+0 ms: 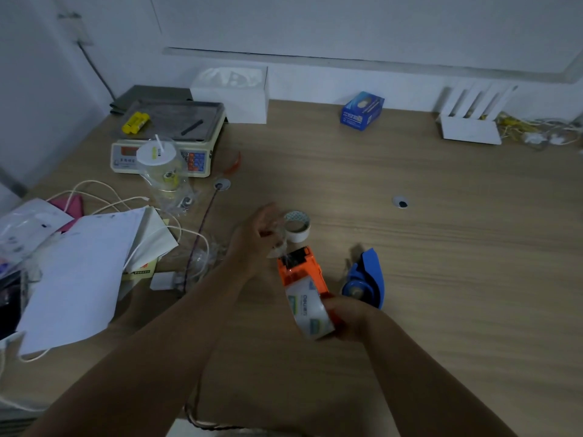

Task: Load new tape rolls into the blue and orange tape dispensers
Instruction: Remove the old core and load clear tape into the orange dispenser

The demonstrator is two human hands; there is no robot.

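Observation:
The orange tape dispenser (303,272) lies at the table's middle front, with a clear tape roll (307,309) seated in its near end. My right hand (350,315) grips the dispenser and roll from the right. My left hand (255,238) pinches the clear tape's free end just beyond the dispenser's black front. The blue tape dispenser (367,279) stands on the table right of the orange one, untouched. An empty cardboard tape core (297,226) lies just behind my left hand.
At the left are white papers (79,279), white cables and a plastic cup (161,171) before a weighing scale (164,137). A dark cord (202,228) runs down the table. A blue box (362,111) and a white rack (470,121) stand at the back.

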